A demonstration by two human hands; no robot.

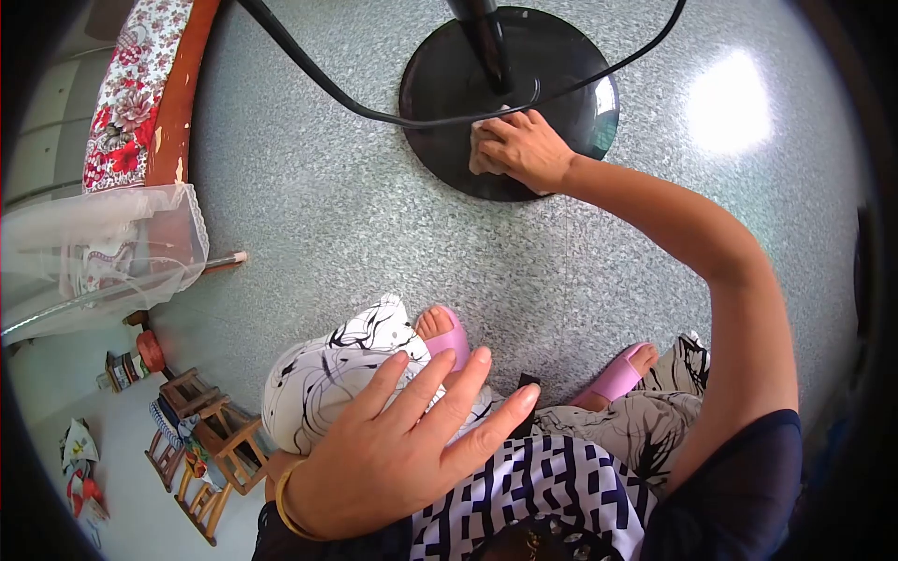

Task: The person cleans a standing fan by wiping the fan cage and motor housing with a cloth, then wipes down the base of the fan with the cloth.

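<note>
My right hand (pixel 527 150) presses a pale, crumpled cloth (pixel 480 154) onto the round black base (pixel 440 84) of a stand, near its front edge. From the middle of that base rises a dark pole (pixel 488 47), cut off by the top of the view. A black cable (pixel 327 89) loops across in front of the base, just above my right hand. My left hand (pixel 402 439), with a gold bangle (pixel 292 505) at the wrist, is held up over my lap. Its fingers are spread and nothing is in them.
Speckled grey floor (pixel 318 206) surrounds the base. At left stand a wooden bed frame (pixel 187 93) with flowered bedding (pixel 126 112) and a sheer net (pixel 103 234). Wooden stools (pixel 220 439) are at lower left. My feet wear pink slippers (pixel 617 379).
</note>
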